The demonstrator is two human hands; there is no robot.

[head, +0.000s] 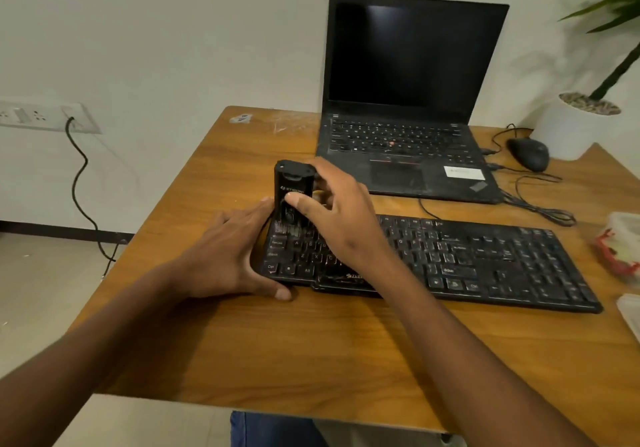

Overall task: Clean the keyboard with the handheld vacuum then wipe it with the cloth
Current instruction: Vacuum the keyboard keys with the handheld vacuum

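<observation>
Wood-grain table (263, 335) against a plain white wall held the scene: a black wired keyboard (460, 263) lay across it, with an open laptop (408, 100), its screen dark, just behind, and a wired mouse (529, 153) off to the far right. A person's right hand (332, 211) gripped a small black handheld vacuum (290, 192), held upright with its nozzle end down on the keys at the keyboard's upper-left corner; the thumb pressed on its front face and the fingers curled round its far side. The left hand (228, 259) rested flat against the keyboard's left end, fingers straight, thumb along the front edge, apparently steadying it. Dust showed on the keys. Judging by the vacuum's position at the first corner, the vacuuming looked barely begun, with most of the key rows left to cover. The wiping had yet to come; no cloth could be made out for certain among the blurred items at the table's right edge.
</observation>
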